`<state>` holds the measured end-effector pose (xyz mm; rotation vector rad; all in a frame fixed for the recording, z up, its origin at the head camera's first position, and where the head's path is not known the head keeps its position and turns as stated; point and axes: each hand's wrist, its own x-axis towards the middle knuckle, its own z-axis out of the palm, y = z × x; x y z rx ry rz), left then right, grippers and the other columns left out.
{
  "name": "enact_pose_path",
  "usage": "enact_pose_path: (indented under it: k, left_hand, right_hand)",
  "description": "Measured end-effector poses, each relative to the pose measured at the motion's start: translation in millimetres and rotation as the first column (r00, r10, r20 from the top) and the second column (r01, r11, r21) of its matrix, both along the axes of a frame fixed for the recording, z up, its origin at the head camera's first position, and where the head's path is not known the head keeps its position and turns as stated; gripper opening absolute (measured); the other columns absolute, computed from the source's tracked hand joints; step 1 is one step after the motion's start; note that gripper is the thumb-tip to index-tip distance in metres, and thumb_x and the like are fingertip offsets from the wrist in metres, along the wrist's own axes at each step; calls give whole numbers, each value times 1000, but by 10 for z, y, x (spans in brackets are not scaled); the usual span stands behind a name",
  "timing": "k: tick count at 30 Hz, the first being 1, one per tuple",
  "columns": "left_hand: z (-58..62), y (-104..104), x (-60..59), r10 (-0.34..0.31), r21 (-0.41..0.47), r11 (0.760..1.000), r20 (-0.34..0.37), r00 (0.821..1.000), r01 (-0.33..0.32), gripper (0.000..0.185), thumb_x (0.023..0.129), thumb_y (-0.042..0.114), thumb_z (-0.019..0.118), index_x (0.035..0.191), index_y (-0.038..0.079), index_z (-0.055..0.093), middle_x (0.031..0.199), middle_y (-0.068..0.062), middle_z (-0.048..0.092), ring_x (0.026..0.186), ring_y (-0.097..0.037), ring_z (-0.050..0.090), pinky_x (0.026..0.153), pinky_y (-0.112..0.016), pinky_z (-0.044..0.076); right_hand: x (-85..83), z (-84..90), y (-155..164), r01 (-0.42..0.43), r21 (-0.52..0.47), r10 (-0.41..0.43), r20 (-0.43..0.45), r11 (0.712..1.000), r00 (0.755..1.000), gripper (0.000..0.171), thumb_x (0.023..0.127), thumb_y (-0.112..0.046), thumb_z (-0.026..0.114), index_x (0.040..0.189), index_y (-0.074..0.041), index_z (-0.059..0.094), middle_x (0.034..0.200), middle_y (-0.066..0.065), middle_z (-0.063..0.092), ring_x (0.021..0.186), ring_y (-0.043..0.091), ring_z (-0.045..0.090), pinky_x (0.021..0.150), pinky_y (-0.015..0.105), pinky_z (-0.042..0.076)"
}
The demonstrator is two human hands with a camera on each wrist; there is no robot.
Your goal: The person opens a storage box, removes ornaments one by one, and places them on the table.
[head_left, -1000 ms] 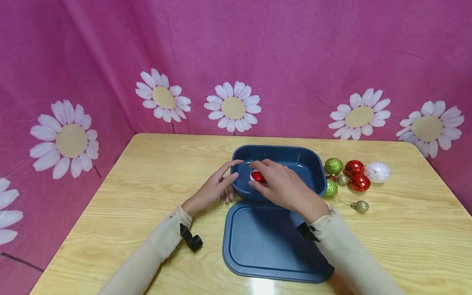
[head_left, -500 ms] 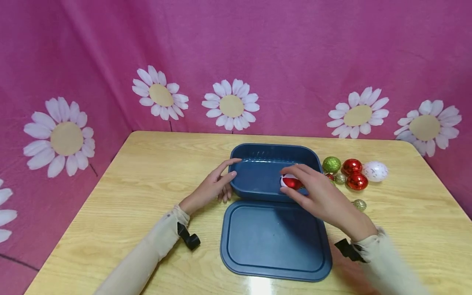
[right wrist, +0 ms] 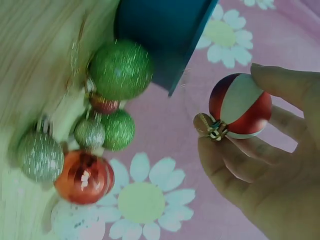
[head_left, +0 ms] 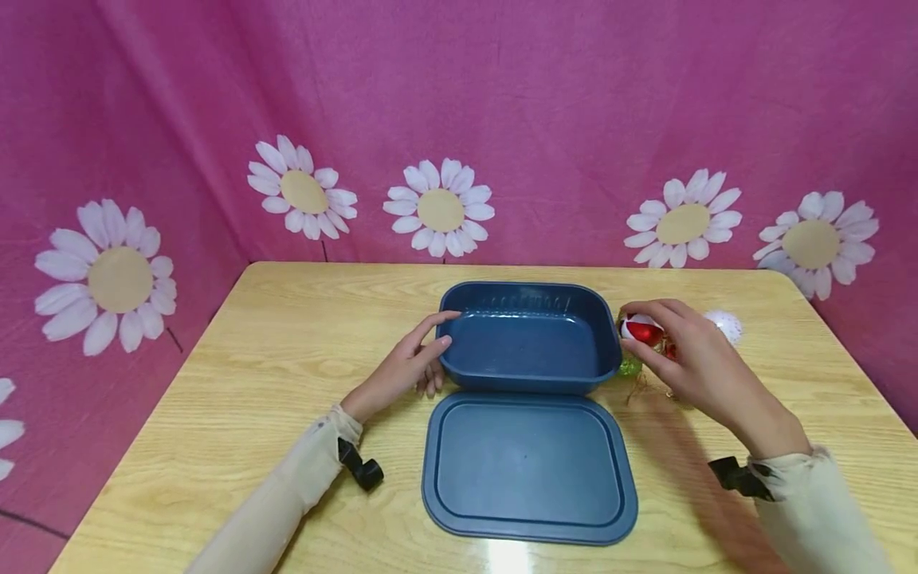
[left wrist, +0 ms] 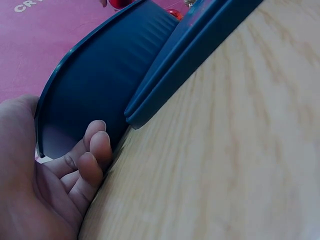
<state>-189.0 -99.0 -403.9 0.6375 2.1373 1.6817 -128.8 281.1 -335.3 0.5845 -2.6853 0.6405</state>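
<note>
My right hand [head_left: 706,363] pinches a red-and-white striped Christmas ball [right wrist: 240,105] between thumb and fingers, its gold cap and loop showing in the right wrist view. In the head view that ball is held up just right of the deep blue baking dish [head_left: 527,383], overlapping the ornaments behind. At the dish's left end my left hand [head_left: 405,363] rests its thumb and index finger on the rim. The other fingers curl loosely beside the outer wall, as the left wrist view shows. No ornament lies inside the dish. Its flat blue lid [head_left: 531,470] lies in front of it.
Right of the dish cluster glittery green balls [right wrist: 121,70], a shiny red ball [right wrist: 85,177], small gold-silver balls [right wrist: 41,156] and a white speckled ball [head_left: 726,325]. A pink curtain with daisies [head_left: 441,210] hangs behind the wooden table [head_left: 323,319].
My right hand has lifted the striped ball out of the dish and carried it right, past the dish's right end. The left hand stays at the rim.
</note>
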Motion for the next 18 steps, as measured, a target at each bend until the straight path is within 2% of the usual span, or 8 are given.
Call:
enact_pose_path:
  k: [6,13,18]
  left_hand:
    - [-7,-4,-1,1,4,1000,-1,1000,-1,47,109,30,41,155,22,33,74,-34,58,62,-47,57,49,-34,48]
    - [-238,-29,-132,6,8,1000,8,1000,-6,47,108,36,41,154,32,32,73,-31,60,61,-46,56,48,-33,45]
    - [-288,-33,-157,5,12,1000,-1,1000,-5,46,106,42,43,151,39,35,70,-23,61,57,-36,58,46,-32,45]
  right_hand:
    - [-49,-9,153,43,9,-43,2,999,999,48,85,-18,80,126,-4,59,119,21,62,102,37,60,78,58,54]
    - [-111,-94,267,65,35,-66,20,997,998,44,83,-14,82,120,-1,62,106,21,66,91,35,61,72,54,55]
    - [-181,-177,364,84,53,-85,2,995,996,42,79,-11,83,114,2,64,97,21,68,87,38,57,71,50,47]
